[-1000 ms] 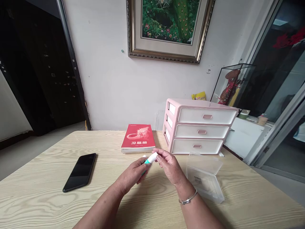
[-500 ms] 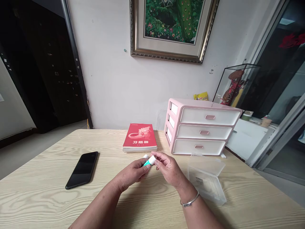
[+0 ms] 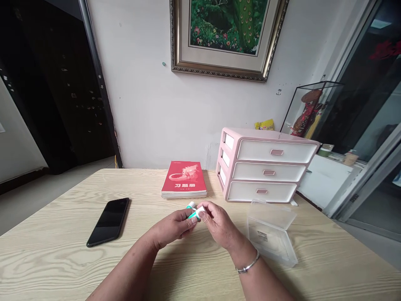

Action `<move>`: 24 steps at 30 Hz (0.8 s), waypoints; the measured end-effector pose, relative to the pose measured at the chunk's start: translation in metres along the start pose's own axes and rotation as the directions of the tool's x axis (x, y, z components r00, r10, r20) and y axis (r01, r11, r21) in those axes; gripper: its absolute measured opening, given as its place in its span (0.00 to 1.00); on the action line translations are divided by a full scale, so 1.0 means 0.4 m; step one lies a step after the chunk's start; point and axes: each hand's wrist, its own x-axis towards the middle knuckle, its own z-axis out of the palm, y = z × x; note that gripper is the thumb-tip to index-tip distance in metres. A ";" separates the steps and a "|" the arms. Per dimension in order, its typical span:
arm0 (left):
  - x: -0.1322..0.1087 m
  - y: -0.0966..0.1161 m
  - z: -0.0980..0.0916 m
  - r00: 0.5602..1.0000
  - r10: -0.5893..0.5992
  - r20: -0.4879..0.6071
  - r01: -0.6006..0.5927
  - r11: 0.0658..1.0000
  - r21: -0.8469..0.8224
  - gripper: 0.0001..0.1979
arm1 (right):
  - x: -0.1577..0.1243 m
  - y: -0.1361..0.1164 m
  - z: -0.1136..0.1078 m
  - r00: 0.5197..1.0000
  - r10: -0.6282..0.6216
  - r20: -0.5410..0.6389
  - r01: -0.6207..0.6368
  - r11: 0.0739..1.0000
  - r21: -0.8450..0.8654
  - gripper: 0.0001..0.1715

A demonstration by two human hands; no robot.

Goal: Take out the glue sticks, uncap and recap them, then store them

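Perhaps the green-and-white tubes (image 3: 193,215) could slip onto the bench (image 3: 56,267) if the left hand (image 3: 173,228), clasping both, loosens while the right hand (image 3: 218,225) pinches one's white end (image 3: 199,210).

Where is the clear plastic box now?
In the head view, the clear plastic box lies on the table, right of the right hand and in front of the pink drawer unit.

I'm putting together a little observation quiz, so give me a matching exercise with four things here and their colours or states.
1. Phone
2. Plastic box
3. Drawer unit
4. Left hand

A. Transparent, standing open
B. Holding a green-and-white item
C. Black, lying flat
D. Pink and white, closed

Pairs: 1-C, 2-A, 3-D, 4-B
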 end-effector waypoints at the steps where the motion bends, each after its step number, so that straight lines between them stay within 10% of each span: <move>1: 0.003 0.001 0.007 0.997 0.042 -0.065 -0.033 0.992 0.125 0.19 | 0.002 0.007 0.006 0.999 0.032 -0.026 -0.032 0.999 0.002 0.15; 5: 0.018 0.003 0.039 0.934 0.194 -0.300 0.023 0.805 0.592 0.13 | 0.010 0.044 0.031 0.961 0.244 -0.131 -0.239 0.969 0.053 0.19; 11: 0.023 0.000 0.052 0.941 0.162 -0.297 0.106 0.692 0.714 0.12 | 0.011 0.070 0.053 0.898 0.418 -0.136 -0.392 0.902 0.184 0.25; 24: -0.001 0.004 0.005 0.999 0.037 -0.029 -0.034 0.995 0.095 0.20 | -0.011 0.003 0.011 0.999 0.031 -0.019 -0.032 0.999 -0.020 0.15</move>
